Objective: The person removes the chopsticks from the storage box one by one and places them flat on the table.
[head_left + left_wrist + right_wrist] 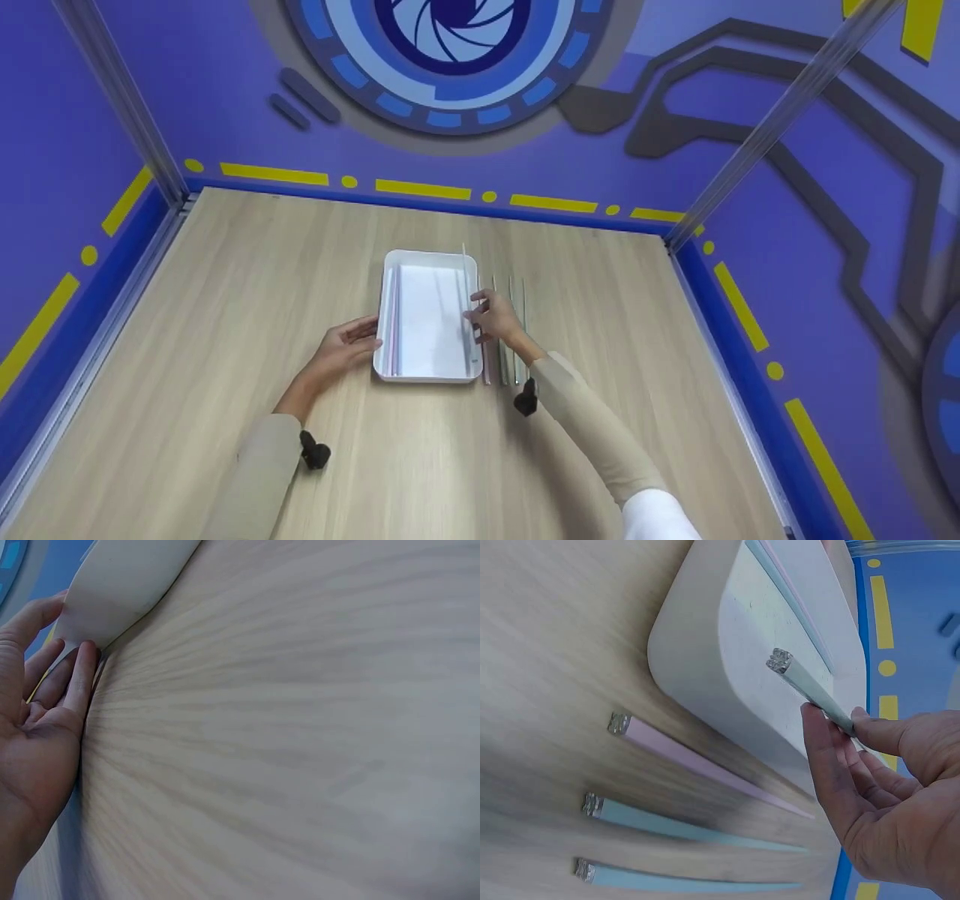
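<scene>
A white rectangular tray (pixel 431 379) lies on the table, with a few pastel chopsticks (pixel 394 322) along its left side. My left hand (pixel 346 348) is at the tray's left wall, thumb and fingertips touching it, fingers fairly straight. Over the tray's right edge, my right hand (pixel 496 316) pinches a pale green chopstick (pixel 810 686) between thumb and fingers; its silvery patterned end tilts up in the right wrist view. Beside the tray on the right lie a pink chopstick (pixel 697 761), a light green chopstick (pixel 667 825) and a light blue chopstick (pixel 675 877), roughly parallel.
The wooden table (pixel 285 247) is bordered by blue panels (pixel 420 161) with yellow marks at the back and both sides. Metal posts (pixel 124 105) stand at the back corners. A small black device (pixel 315 452) is on each wrist.
</scene>
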{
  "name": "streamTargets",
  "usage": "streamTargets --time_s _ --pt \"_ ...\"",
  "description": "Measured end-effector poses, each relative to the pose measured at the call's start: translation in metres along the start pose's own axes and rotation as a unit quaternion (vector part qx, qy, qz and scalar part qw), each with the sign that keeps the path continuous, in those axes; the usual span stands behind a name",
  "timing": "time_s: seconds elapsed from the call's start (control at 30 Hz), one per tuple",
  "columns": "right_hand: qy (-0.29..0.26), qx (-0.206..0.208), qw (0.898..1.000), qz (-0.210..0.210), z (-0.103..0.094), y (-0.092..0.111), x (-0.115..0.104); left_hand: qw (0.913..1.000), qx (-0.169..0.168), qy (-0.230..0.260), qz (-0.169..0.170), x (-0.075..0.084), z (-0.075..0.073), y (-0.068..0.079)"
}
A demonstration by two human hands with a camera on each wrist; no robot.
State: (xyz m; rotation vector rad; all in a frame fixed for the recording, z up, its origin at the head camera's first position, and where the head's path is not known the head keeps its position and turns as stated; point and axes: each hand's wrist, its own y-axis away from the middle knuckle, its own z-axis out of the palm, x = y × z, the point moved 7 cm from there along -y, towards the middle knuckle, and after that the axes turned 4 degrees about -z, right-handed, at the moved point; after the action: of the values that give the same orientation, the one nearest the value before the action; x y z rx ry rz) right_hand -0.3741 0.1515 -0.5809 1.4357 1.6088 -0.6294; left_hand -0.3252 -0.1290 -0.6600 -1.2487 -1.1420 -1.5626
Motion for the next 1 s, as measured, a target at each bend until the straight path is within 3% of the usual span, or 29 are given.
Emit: streamTargets --time_s 0.33,0.5,0.73,1.0 --pt "-0.017 0.034 0.999 0.01 -0.028 0.007 0.016 0.9999 0.007 0.007 -0.009 -0.001 -0.001 0.001" --pt "-0.06 0.04 0.997 0.02 -0.043 0.012 0.027 0.9999 0.006 0.008 -0.01 0.0 -0.001 0.003" --pt "-0.103 0.038 0.994 0.025 -0.061 0.015 0.05 0.9999 -0.003 0.01 -0.003 -0.001 -0.001 0.001" --pt "-0.113 0.043 0.992 0.024 -0.081 0.023 0.081 0.9998 -0.008 0.016 0.002 0.001 0.0 0.0"
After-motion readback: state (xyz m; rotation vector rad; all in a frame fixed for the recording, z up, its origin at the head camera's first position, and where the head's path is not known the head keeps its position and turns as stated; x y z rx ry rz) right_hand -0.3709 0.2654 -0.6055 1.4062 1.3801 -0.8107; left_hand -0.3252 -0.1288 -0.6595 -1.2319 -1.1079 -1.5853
